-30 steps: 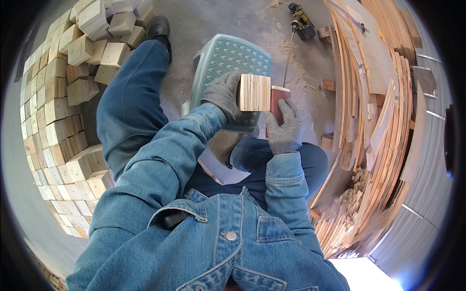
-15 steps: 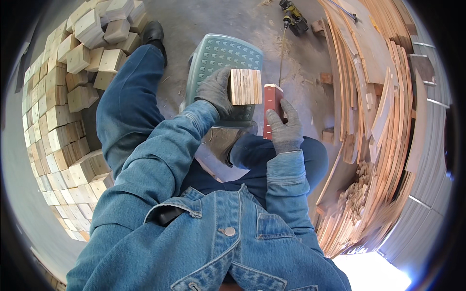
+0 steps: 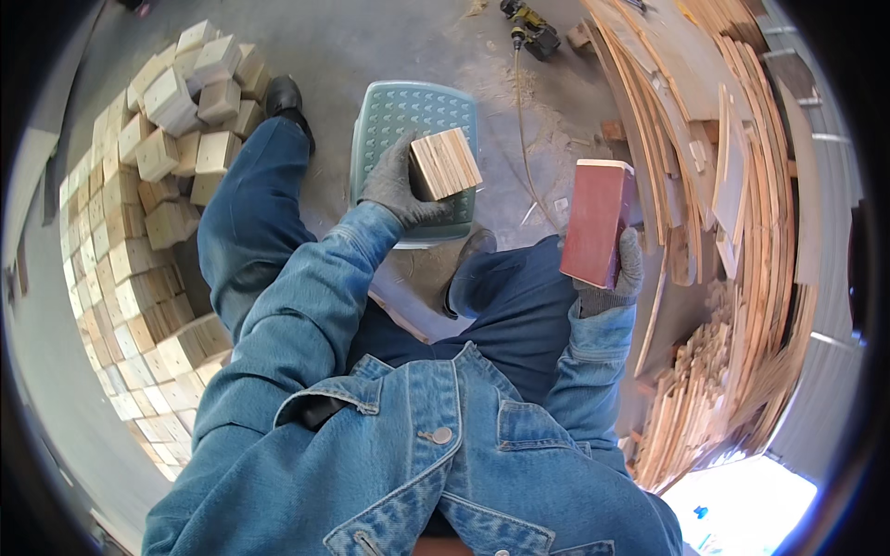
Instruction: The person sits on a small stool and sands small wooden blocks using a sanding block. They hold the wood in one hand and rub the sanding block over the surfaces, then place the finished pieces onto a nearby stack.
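In my gloved left hand is a plywood block with its layered edges facing up. The fingers are closed round its left and lower sides, above a pale green plastic step stool. Off to the right, my gloved right hand grips a sanding block, a long wooden piece faced in reddish-brown sandpaper. Its broad red face is turned up, and most of that hand's fingers are hidden behind it. The two blocks are well apart.
On the left, a tall stack of wooden blocks stands beside my leg. A yellow and black power drill with a long bit lies on the floor ahead. Long boards and strips are piled along the right, with scattered sawdust nearby.
My right hand has swung right, away from the plywood block, and turned the sanding block so its broad face shows. My left hand has tilted the plywood block slightly.
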A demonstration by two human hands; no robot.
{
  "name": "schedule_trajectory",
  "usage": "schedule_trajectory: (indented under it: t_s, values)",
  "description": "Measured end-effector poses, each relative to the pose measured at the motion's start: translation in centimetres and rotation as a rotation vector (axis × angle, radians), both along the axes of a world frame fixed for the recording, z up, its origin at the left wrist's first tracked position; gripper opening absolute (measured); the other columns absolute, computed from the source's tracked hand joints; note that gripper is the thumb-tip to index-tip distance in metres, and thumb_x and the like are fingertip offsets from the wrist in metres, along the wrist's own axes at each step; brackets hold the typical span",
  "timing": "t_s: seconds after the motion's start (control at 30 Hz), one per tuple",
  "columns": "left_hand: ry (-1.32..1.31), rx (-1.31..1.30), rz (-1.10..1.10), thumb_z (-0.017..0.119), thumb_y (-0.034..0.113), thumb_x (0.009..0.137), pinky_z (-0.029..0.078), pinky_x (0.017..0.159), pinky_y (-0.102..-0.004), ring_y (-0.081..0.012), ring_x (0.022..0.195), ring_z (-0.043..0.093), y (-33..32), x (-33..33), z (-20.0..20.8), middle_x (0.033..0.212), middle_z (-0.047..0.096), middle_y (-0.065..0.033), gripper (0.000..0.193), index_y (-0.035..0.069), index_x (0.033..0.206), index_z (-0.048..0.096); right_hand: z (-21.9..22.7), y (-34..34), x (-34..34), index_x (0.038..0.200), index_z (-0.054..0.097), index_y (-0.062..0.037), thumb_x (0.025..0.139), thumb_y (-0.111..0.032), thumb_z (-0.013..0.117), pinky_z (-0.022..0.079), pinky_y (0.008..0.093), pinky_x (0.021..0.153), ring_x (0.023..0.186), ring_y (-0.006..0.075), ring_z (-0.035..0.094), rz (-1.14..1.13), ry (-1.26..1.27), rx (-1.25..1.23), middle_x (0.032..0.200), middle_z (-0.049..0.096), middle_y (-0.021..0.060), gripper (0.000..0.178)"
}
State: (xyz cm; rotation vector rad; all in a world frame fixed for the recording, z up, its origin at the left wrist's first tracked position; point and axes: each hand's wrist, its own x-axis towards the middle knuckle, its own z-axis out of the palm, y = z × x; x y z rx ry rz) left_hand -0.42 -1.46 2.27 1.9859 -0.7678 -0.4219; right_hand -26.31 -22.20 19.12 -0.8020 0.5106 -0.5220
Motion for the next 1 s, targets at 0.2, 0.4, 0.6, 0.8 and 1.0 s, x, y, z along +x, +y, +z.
schedule_trajectory:
  t_s: [0.2, 0.4, 0.6, 0.8, 1.0]
  values:
    - [0.225, -0.167, -0.019, 0.101, 0.045, 0.066, 0.042, 0.123, -0.0428, -0.0372, 0.141, 0.055, 0.7, -0.3, 1.1, 0.148, 0.057, -0.0201, 0.12, 0.008, 0.161, 0.038, -0.5, -0.1, 0.8, 0.15, 0.052, 0.0032, 0.098, -0.03, 0.074, 0.062, 0.0432, 0.094, 0.111, 0.0313, 0.073, 0.068, 0.077, -0.085, 0.133, 0.069, 0.0209, 0.066]
    - [0.274, -0.107, 0.036, 0.093, 0.039, 0.082, 0.047, 0.116, -0.0418, -0.0316, 0.135, 0.062, 0.7, 0.1, 0.7, 0.143, 0.064, -0.0188, 0.089, 0.008, 0.153, 0.051, -1.1, 0.0, 1.2, 0.149, 0.054, 0.0048, 0.096, -0.024, 0.077, 0.061, 0.0366, 0.093, 0.109, 0.0249, 0.073, 0.095, 0.088, -0.032, 0.129, 0.071, 0.0166, 0.065]
    - [0.125, 0.002, 0.062, 0.098, 0.035, 0.073, 0.045, 0.119, -0.0457, -0.0366, 0.138, 0.057, 0.6, 0.6, -0.3, 0.144, 0.06, -0.0191, 0.091, 0.015, 0.149, 0.054, -1.1, 0.6, 2.1, 0.15, 0.055, 0.006, 0.099, -0.02, 0.076, 0.058, 0.0323, 0.094, 0.107, 0.019, 0.072, 0.068, 0.252, -0.129, 0.128, 0.072, 0.0133, 0.061]
    - [-0.211, -0.023, -0.073, 0.102, 0.03, 0.06, 0.044, 0.123, -0.0461, -0.0387, 0.144, 0.047, 0.5, -3.6, 2.1, 0.152, 0.047, -0.0171, 0.099, 0.019, 0.144, 0.05, -1.9, 1.0, 2.7, 0.146, 0.06, 0.0062, 0.099, -0.023, 0.078, 0.056, 0.0312, 0.098, 0.112, 0.0192, 0.07, 0.117, 0.437, -0.267, 0.131, 0.072, 0.0145, 0.058]
    - [-0.053, -0.217, -0.021, 0.103, 0.018, 0.054, 0.049, 0.12, -0.0464, -0.0351, 0.141, 0.049, 0.6, -4.5, -0.4, 0.154, 0.04, -0.0179, 0.127, 0.021, 0.16, 0.034, -1.8, 1.7, 3.8, 0.147, 0.062, 0.0004, 0.097, -0.026, 0.08, 0.054, 0.0335, 0.105, 0.119, 0.0232, 0.07, 0.315, 0.66, -0.514, 0.134, 0.072, 0.0156, 0.059]
